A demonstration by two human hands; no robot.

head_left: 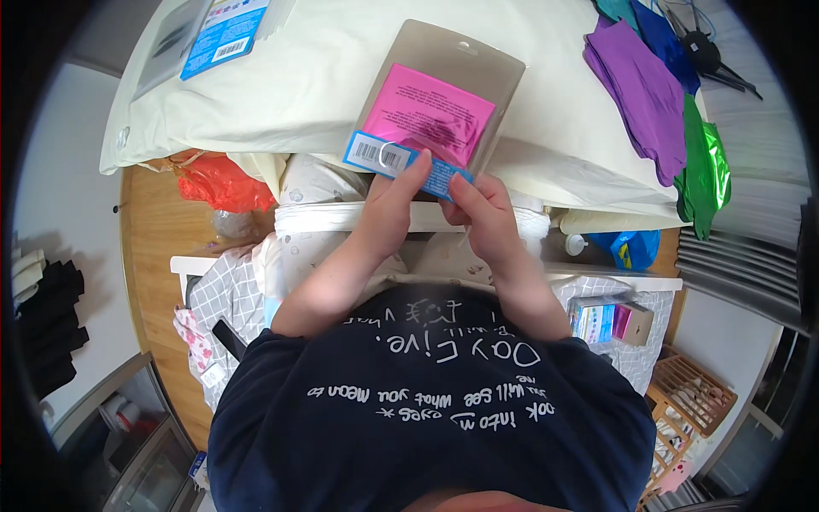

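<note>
A flat, clear plastic hang pack [426, 43] is held up over the near edge of the cloth-covered table. Inside it shows a pink packet [401, 107] with dark print. A blue printed strip [441, 177] with a barcode runs across the pack's near end. My left hand [391, 213] grips that end, its thumb pressed on the strip. At the strip's right end, my right hand [488, 218] pinches the pack's lower right corner with thumb and fingers. Most fingers of both hands are hidden beneath the pack.
A cream cloth [299, 85] covers the table. Blue-and-clear packages [223, 43] lie far left. Purple foil sheets [636, 98] and green ones [704, 171] hang over the right side. A red plastic bag [223, 182] sits below the left edge. More boxes [633, 324] lie behind my right arm.
</note>
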